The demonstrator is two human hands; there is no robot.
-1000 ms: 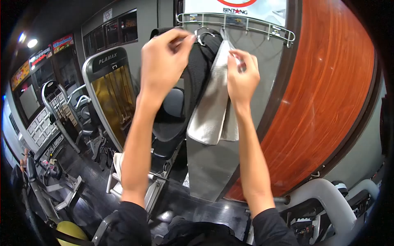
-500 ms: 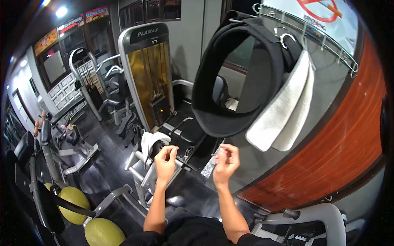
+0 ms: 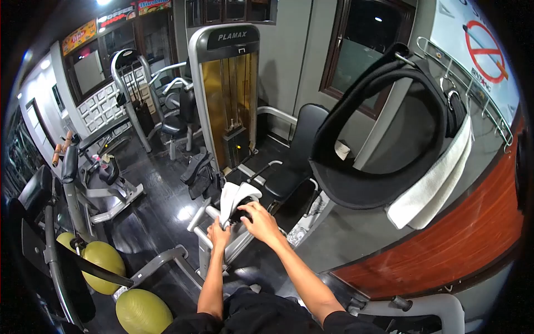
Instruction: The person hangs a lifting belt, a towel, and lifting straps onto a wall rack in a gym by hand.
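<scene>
A white cloth [image 3: 235, 197] lies over a dark object on the grey machine frame [image 3: 245, 240] in front of me. My left hand [image 3: 218, 234] is at the cloth's lower left edge, its fingers closed on it. My right hand [image 3: 259, 220] is at the right side of the cloth, fingers curved and apart beside the dark object, whose shape I cannot make out. Nothing shows held in that hand.
A black belt [image 3: 356, 186] and a white towel [image 3: 434, 178] hang from a wire rack [image 3: 494, 114] at the right. Yellow balls [image 3: 143, 313] sit at the lower left. A weight machine [image 3: 203, 83] and a black seat [image 3: 286, 181] stand ahead.
Both hands have come to the white cloth, the right hand moving left. My left hand has closed on the cloth edge. The view has turned, so the belt and towel appear further right.
</scene>
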